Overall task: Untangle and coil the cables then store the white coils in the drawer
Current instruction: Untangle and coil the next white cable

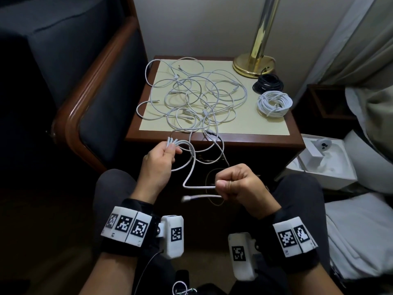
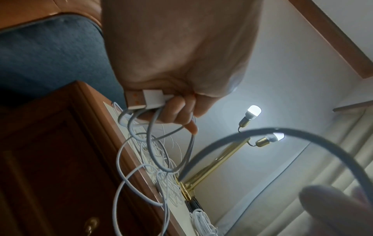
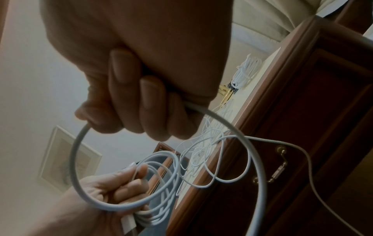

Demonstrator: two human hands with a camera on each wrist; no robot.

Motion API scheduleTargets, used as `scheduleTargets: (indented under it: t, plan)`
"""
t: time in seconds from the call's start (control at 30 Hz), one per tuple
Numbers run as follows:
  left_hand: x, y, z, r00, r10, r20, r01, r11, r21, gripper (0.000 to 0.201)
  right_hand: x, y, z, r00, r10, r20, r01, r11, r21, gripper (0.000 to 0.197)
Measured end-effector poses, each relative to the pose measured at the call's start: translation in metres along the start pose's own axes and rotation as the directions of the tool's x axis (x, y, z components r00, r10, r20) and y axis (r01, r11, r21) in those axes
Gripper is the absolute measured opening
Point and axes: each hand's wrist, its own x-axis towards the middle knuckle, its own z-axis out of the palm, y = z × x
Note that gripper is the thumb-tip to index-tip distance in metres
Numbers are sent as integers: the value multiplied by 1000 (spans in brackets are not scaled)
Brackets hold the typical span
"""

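Observation:
A tangle of white cables (image 1: 191,96) lies spread on the nightstand top (image 1: 251,124). My left hand (image 1: 161,160) grips a few small loops of one white cable (image 1: 180,145) in front of the nightstand; its USB plug (image 2: 145,99) sits in my palm. My right hand (image 1: 236,184) is fisted round a further stretch of the same cable (image 3: 222,121), whose free end (image 1: 187,198) sticks out to the left. A finished white coil (image 1: 274,103) and a black coil (image 1: 268,84) lie at the top's right side. The drawer front with its brass handle (image 3: 278,170) is closed.
A brass lamp base (image 1: 253,64) stands at the back right of the nightstand. A dark upholstered chair with a wooden arm (image 1: 85,107) is on the left. An open white box (image 1: 323,160) and bedding (image 1: 361,231) are on the right.

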Motion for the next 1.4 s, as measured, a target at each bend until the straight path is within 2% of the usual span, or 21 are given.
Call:
scheduleTargets:
  t: [0.1,0.2,0.33,0.47,0.57,0.77,0.87,1.0,1.1,1.17,1.23,1.4]
  plan:
    - [-4,3,9,995,-6,104,19,993,-118,35,2,-3,1,999,-22,-25,24,996,84,31]
    - [-10,13,18,973,0,232,52,975,-217,29,5,-1,1,989,-16,-146,42,984,175,33]
    - [-19,26,24,928,-22,371,138,946,-292,34,10,3,3,961,-29,-274,103,961,258,33]
    - [-26,36,31,905,-33,425,237,867,-438,34,13,7,3,932,5,-363,117,942,313,36]
    - [-31,40,35,894,-34,446,299,788,-539,36,17,14,4,915,-19,-404,150,944,294,38]
    - [-33,44,34,843,-41,536,413,689,-596,34,23,21,9,915,-16,-403,171,921,351,38]
    - [-31,39,29,823,-14,568,408,711,-574,27,22,20,10,910,8,-415,142,933,331,36]
    - [-24,31,18,855,-8,519,375,701,-606,23,14,25,4,889,62,-453,97,943,319,25]
    - [-19,29,7,862,-32,507,351,760,-548,25,7,28,-4,878,74,-472,75,954,289,22]
    - [-19,32,3,841,-61,538,372,788,-490,24,4,27,-10,871,64,-486,79,960,267,17]
    - [-22,36,4,808,-81,584,422,771,-477,25,4,25,-14,859,34,-511,97,969,227,12]
    - [-27,44,9,717,-151,681,609,612,-505,26,13,30,-19,840,-73,-538,30,996,-88,21]
